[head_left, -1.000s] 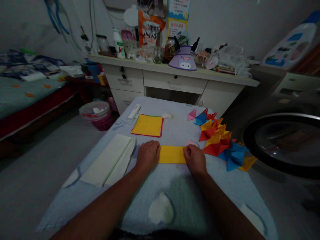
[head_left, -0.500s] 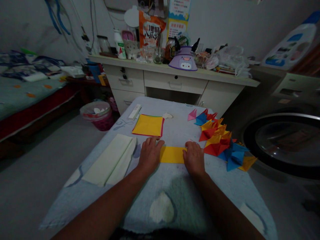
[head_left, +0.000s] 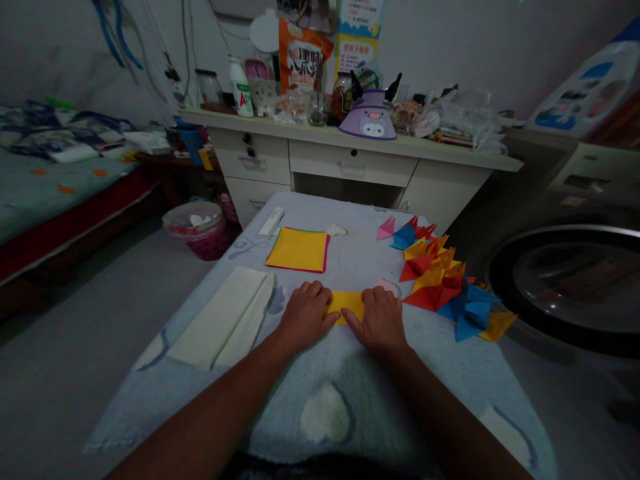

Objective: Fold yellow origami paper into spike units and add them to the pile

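Note:
A yellow sheet of origami paper [head_left: 347, 304], folded into a flat strip, lies on the cloth-covered table in front of me. My left hand [head_left: 309, 312] grips its left end, fingers on top and thumb along the near edge. At the other end my right hand [head_left: 379, 316] holds it the same way, with both thumbs close together near the middle. Beyond my left hand rests a stack of square coloured paper [head_left: 298, 249], yellow on top. Several folded paper figures [head_left: 434, 272] in red, yellow, blue and pink stand in a row to the right.
A folded pale cloth [head_left: 223, 317] lies to the left on the table. A small white box [head_left: 271, 222] and a crumpled white scrap [head_left: 337, 230] are farther back. Behind stands a cluttered white desk [head_left: 350, 163], with a washing machine [head_left: 575, 267] on the right and a pink bin [head_left: 200, 233] on the left.
Both hands have moved inward along the yellow paper, covering more of its ends. The thumbs have come down to its near edge. The view has shifted slightly.

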{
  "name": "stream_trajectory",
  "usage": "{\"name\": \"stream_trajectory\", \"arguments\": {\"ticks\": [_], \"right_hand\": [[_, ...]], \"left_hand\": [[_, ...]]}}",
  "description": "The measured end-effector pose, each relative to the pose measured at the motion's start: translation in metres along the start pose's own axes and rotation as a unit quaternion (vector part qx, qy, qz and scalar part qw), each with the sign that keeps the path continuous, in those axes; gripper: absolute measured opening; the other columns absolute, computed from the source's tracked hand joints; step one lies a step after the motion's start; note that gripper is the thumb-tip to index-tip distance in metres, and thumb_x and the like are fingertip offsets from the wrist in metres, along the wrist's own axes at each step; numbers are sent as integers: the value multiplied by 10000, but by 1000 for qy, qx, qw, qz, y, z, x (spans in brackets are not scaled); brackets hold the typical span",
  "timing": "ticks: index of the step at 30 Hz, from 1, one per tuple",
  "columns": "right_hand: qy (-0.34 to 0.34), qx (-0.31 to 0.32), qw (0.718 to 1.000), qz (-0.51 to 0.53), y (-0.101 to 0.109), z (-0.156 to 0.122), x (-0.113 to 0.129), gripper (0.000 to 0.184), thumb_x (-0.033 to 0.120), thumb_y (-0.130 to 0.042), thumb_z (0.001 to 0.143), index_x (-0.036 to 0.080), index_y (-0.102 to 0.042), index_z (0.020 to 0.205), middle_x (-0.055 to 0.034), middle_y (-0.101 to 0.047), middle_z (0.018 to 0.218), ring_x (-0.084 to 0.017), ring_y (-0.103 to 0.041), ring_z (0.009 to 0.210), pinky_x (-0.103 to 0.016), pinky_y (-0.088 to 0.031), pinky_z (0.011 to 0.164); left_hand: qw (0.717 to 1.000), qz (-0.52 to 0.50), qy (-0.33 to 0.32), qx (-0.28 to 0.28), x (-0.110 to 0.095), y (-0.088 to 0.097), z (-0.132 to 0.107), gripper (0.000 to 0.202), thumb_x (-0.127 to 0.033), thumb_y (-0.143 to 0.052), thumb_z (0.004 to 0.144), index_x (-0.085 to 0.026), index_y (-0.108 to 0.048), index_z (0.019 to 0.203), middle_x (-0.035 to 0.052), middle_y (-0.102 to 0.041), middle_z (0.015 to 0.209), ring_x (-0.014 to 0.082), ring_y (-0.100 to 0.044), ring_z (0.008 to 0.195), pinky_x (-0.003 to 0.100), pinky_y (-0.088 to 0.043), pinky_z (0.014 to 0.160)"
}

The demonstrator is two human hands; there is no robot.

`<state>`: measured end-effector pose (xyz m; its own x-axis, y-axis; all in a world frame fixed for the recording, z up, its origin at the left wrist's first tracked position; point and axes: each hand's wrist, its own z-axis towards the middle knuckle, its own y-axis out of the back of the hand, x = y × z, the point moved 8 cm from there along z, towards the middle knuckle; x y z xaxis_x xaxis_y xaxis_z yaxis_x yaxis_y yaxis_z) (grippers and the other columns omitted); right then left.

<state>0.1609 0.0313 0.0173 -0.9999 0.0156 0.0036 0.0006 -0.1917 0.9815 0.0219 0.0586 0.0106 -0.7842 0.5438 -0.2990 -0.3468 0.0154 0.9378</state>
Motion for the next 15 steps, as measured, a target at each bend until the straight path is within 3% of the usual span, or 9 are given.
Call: {"name": "stream_trajectory", "arguments": {"ticks": [9,15], "right_hand": [[7,5,1000,-1,-6,-6,2,642,721,-470,794,138,-559,1046,-143,-547,1035,-315,-474,966,-434,-331,817],[0,44,998,46,-13,-2,-23,625,659,-597,748,162,-537,1123,-143,-539,1129,-324,-477,1032,-426,-352,820]], "left_hand": [[998,-54,5,32,9,-4,-7,309,-407,-634,807,-221,-561,1043,54,-534,1093,248,-462,1023,385,-384,887],[994,-87,11,72,16,-5,-9,293,-309,-597,806,-238,-552,1087,55,-517,1151,251,-454,1079,401,-383,934]]}}
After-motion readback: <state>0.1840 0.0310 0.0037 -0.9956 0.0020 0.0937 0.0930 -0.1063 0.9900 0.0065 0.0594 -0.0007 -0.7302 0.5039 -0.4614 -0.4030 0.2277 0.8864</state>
